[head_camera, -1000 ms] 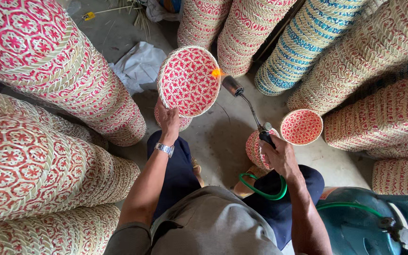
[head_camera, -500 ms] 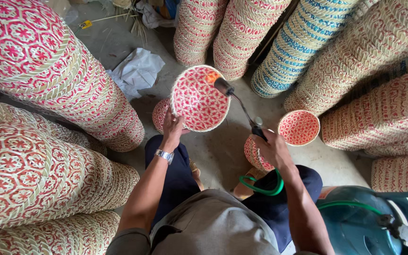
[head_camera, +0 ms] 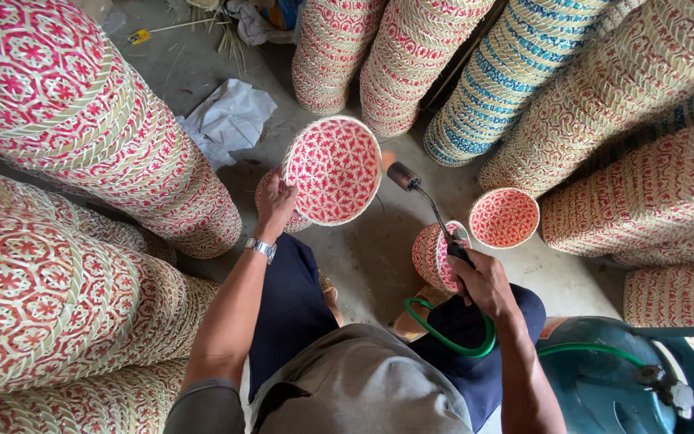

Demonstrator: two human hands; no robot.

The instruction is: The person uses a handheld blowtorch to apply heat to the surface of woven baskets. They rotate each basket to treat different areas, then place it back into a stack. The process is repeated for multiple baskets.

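My left hand (head_camera: 275,204), with a wristwatch on the wrist, grips the rim of a round woven basket (head_camera: 332,169), red and straw coloured, and holds it tilted above the floor. My right hand (head_camera: 480,277) is closed on the handle of a gas torch (head_camera: 422,201) whose dark nozzle points at the basket's right edge. A small orange glow shows just above the nozzle. A green hose (head_camera: 447,341) loops from the torch across my lap. Another small basket (head_camera: 504,217) stands open on the floor to the right.
Tall stacks of woven baskets lean in on both sides: red ones on the left (head_camera: 74,120), red and blue ones (head_camera: 516,72) at the back and right. A teal gas cylinder (head_camera: 604,378) stands at lower right. Crumpled white plastic (head_camera: 230,120) lies on the concrete floor.
The held basket has moved down and turned, and the torch nozzle has shifted from its upper rim to its right edge. The flame looks smaller now.
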